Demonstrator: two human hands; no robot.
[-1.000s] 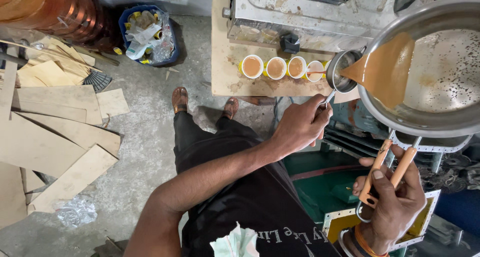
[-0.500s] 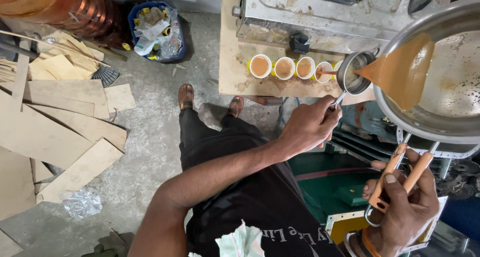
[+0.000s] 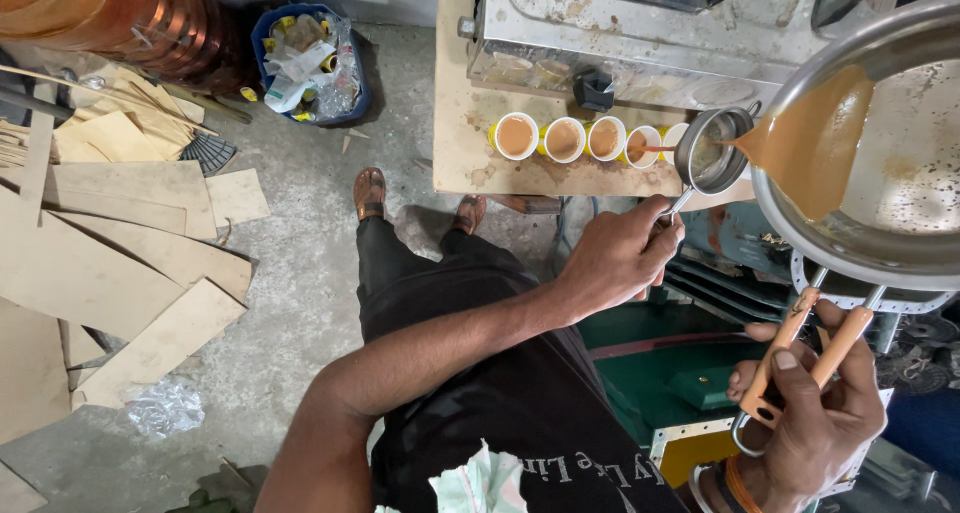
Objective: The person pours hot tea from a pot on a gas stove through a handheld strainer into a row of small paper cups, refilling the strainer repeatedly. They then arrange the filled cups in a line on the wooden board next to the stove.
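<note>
My right hand [image 3: 815, 413] grips orange-handled tongs [image 3: 800, 348] clamped on the rim of a large steel pan [image 3: 880, 243]. The pan is tilted and brown milky tea [image 3: 805, 143] runs toward its lip. My left hand [image 3: 615, 258] holds the handle of a small metal strainer [image 3: 712, 153] just under that lip. A thin stream falls through the strainer into a small paper cup [image 3: 643, 145]. Three filled cups [image 3: 562, 139] stand in a row to its left on a worn wooden shelf [image 3: 470, 168].
A steel stove body [image 3: 650, 43] sits behind the cups. A blue bin of rubbish [image 3: 310, 58] and a copper vessel [image 3: 110, 13] stand at the back. Wooden board offcuts [image 3: 110, 263] lie on the concrete floor at left. My sandalled feet [image 3: 370, 193] are below the shelf.
The pan has tipped a little further and the tea has gathered nearer its lip. The strainer stays over the same cup while the view has shifted slightly.
</note>
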